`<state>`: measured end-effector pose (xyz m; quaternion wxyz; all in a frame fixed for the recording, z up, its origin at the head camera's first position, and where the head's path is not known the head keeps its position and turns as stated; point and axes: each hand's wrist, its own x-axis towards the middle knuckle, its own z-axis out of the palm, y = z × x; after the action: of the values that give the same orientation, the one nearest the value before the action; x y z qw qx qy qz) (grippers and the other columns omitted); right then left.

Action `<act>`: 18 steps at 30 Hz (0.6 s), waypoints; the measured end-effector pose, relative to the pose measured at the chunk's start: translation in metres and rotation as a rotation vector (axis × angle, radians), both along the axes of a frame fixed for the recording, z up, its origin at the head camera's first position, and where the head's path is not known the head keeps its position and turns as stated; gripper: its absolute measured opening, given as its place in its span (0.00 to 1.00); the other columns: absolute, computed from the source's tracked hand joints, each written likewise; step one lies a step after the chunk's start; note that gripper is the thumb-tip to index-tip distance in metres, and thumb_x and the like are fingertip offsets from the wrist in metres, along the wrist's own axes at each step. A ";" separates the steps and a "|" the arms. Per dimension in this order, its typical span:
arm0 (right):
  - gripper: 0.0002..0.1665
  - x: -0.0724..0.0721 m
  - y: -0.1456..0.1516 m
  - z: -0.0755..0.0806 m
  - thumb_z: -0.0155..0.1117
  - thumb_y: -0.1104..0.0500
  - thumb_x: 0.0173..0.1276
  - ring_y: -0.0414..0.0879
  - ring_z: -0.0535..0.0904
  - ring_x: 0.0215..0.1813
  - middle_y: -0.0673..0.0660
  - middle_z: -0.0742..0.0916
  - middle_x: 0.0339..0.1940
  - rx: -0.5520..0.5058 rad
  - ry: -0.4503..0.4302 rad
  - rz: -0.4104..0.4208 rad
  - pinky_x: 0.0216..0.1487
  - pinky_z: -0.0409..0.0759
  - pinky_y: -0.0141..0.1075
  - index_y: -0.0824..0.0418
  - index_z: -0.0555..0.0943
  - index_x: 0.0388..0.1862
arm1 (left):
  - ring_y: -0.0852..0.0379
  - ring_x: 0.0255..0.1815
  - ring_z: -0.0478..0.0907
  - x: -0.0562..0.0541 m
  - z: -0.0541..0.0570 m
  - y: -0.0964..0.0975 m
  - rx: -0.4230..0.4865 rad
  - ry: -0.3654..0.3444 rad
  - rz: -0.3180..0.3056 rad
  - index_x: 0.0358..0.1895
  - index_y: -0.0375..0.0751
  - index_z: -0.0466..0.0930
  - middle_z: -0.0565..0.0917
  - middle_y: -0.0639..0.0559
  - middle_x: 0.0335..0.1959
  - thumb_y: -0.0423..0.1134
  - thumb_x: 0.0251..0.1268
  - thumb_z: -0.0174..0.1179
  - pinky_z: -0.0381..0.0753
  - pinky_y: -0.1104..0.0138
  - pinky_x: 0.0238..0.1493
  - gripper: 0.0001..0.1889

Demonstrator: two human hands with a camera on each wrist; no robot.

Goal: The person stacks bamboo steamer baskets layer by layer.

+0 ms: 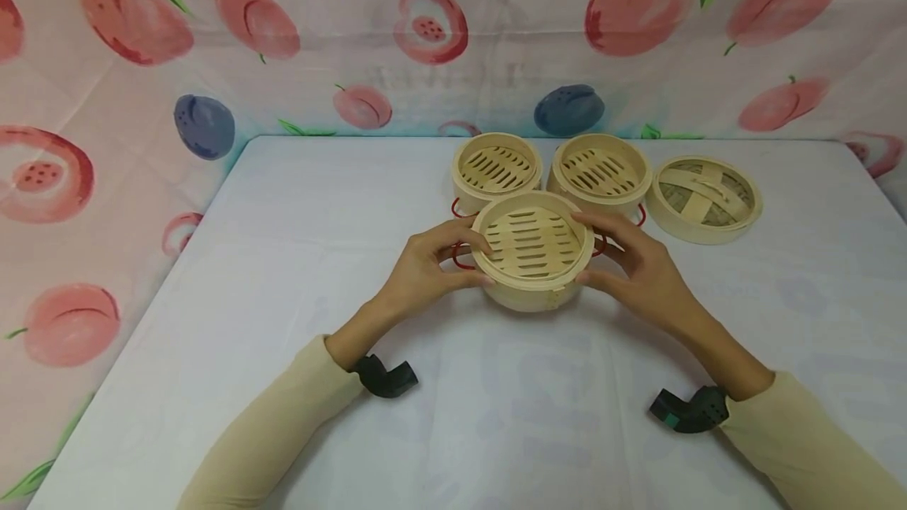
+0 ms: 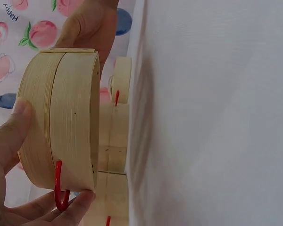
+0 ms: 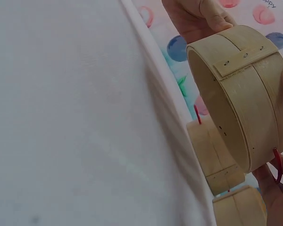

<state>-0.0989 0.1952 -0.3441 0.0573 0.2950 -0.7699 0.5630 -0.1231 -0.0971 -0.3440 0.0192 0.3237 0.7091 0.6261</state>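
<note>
A round bamboo steamer basket [image 1: 533, 297] with a slatted floor and red side handles is held between both hands. In the wrist views it hangs above the white cloth, its underside apart from the surface. My left hand [image 1: 432, 258] grips its left side, thumb on the near wall and a finger over the rim. On the opposite side my right hand [image 1: 638, 266] grips the wall near the red handle [image 3: 277, 165]. Two more steamer baskets, one at back left [image 1: 496, 194] and one at back right [image 1: 602, 194], stand behind it on the table.
A woven bamboo steamer lid [image 1: 705, 230] lies at the right of the back baskets. The table [image 1: 319, 195] is covered in white cloth, and a fruit-print curtain [image 1: 496, 46] hangs along its back edge. Black devices are strapped to both wrists.
</note>
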 end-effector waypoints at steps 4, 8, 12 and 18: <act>0.44 0.002 0.005 -0.005 0.68 0.82 0.50 0.47 0.68 0.64 0.62 0.73 0.64 -0.029 -0.019 0.008 0.60 0.70 0.29 0.68 0.68 0.67 | 0.56 0.50 0.75 0.001 -0.004 0.005 -0.026 -0.030 -0.005 0.40 0.35 0.81 0.80 0.46 0.44 0.25 0.43 0.74 0.78 0.53 0.51 0.18; 0.42 0.004 0.009 -0.012 0.68 0.82 0.50 0.47 0.68 0.64 0.61 0.73 0.64 -0.061 -0.063 0.013 0.60 0.70 0.29 0.70 0.68 0.66 | 0.56 0.54 0.74 0.000 -0.009 0.008 -0.037 -0.070 -0.020 0.41 0.36 0.81 0.79 0.43 0.51 0.25 0.44 0.74 0.77 0.54 0.53 0.18; 0.41 0.006 0.013 -0.016 0.68 0.82 0.50 0.47 0.68 0.62 0.60 0.72 0.64 -0.065 -0.089 0.004 0.58 0.72 0.27 0.71 0.68 0.65 | 0.54 0.58 0.72 -0.002 -0.016 0.011 -0.042 -0.101 -0.036 0.42 0.36 0.80 0.76 0.42 0.57 0.25 0.44 0.74 0.74 0.54 0.57 0.19; 0.41 0.006 0.016 -0.022 0.67 0.83 0.49 0.49 0.68 0.58 0.63 0.72 0.63 -0.117 -0.104 0.033 0.54 0.74 0.28 0.74 0.67 0.64 | 0.55 0.61 0.70 -0.005 -0.020 0.014 -0.045 -0.106 -0.036 0.42 0.36 0.80 0.75 0.43 0.58 0.26 0.43 0.74 0.73 0.55 0.58 0.19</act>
<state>-0.0932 0.2108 -0.3661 0.0251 0.2744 -0.7327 0.6223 -0.1281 -0.0831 -0.3640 0.0752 0.3022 0.7153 0.6257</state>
